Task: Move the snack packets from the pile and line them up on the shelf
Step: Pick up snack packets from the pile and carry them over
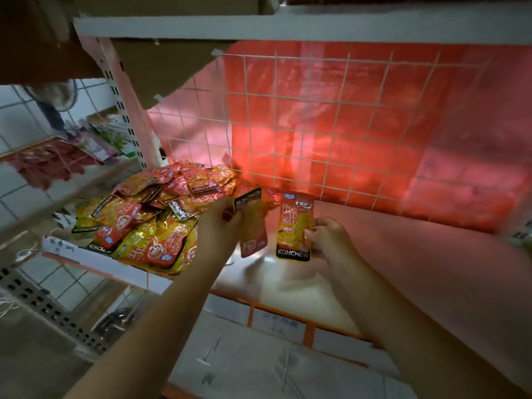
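Packets: right hand [322, 237] pinches one upright packet [295, 228], left hand [221, 223] grips another [253, 223] beside pile [144, 214]; stand each against far mesh [316, 116], edges touching.

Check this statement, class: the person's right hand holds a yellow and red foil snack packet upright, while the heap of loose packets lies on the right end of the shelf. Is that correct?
One detail is wrong. The head view shows the heap of loose packets on the left end of the white shelf, not the right. The right hand does hold a yellow and red foil snack packet upright.
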Motion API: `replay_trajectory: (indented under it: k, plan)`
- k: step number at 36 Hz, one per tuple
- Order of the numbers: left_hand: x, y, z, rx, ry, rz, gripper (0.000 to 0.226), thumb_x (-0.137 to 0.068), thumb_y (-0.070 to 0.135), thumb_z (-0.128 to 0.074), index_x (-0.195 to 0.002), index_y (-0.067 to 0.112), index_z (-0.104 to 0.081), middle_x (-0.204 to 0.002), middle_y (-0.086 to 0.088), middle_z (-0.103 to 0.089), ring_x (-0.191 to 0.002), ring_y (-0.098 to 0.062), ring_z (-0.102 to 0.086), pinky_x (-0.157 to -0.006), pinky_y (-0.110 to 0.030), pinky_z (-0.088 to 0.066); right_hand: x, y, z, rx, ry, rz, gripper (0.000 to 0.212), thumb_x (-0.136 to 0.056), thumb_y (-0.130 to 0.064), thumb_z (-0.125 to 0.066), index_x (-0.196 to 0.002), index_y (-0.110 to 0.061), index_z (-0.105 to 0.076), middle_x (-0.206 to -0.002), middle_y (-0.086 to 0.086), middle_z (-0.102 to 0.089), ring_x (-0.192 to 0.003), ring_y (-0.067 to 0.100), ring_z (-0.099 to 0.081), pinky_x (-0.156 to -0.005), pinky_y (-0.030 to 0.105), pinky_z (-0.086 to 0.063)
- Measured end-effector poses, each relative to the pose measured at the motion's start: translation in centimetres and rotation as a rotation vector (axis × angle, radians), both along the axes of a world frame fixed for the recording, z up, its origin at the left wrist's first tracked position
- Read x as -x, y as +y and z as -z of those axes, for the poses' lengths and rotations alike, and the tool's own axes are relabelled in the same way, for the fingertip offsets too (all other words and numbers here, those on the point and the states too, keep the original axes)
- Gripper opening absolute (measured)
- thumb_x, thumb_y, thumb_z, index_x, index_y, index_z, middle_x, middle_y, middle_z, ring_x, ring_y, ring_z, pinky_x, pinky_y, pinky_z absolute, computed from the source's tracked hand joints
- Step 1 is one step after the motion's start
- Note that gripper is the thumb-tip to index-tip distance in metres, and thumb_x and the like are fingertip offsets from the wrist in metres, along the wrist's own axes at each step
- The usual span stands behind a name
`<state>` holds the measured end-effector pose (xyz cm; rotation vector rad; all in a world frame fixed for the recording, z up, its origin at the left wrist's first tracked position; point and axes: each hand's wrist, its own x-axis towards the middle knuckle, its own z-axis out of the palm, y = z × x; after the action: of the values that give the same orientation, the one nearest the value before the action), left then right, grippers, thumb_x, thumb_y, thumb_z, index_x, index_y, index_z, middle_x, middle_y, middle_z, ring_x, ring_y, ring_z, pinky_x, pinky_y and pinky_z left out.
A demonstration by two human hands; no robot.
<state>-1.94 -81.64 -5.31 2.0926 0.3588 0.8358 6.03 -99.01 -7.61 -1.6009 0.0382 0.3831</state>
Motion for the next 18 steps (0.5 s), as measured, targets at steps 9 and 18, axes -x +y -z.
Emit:
replay_trajectory:
  k: [9,18]
  plan:
    - [-2.8,-7.3,0.0,0.883,-0.053,0.194,0.013,-0.09,-0.002,-0.055,-0.082,0.004,-0.046,-0.069,-0.013,-0.055,-0.05,-0.015,-0.066,-0.054,-0.024,-0.056,1.5,-7.8,0.0,-0.156,0.074,0.078,0.023,-0.089,0.01,-0.047,-0.082,-0.012,-0.048,-0.079,0.009,-0.058,-0.069,0.024,-0.058,-0.062,0.031,-0.046]
    - [-2.8,-17.1,0.2,1.176,-0.001,0.45,0.024,-0.089,-0.013,-0.044,-0.091,0.007,-0.057,-0.072,-0.004,-0.072,-0.069,-0.019,-0.071,-0.061,-0.026,-0.056,1.8,-16.2,-1.1,-0.332,0.034,0.145,0.023,-0.086,0.01,-0.045,-0.079,-0.011,-0.052,-0.058,-0.002,-0.064,-0.05,0.011,-0.06,-0.055,0.025,-0.047]
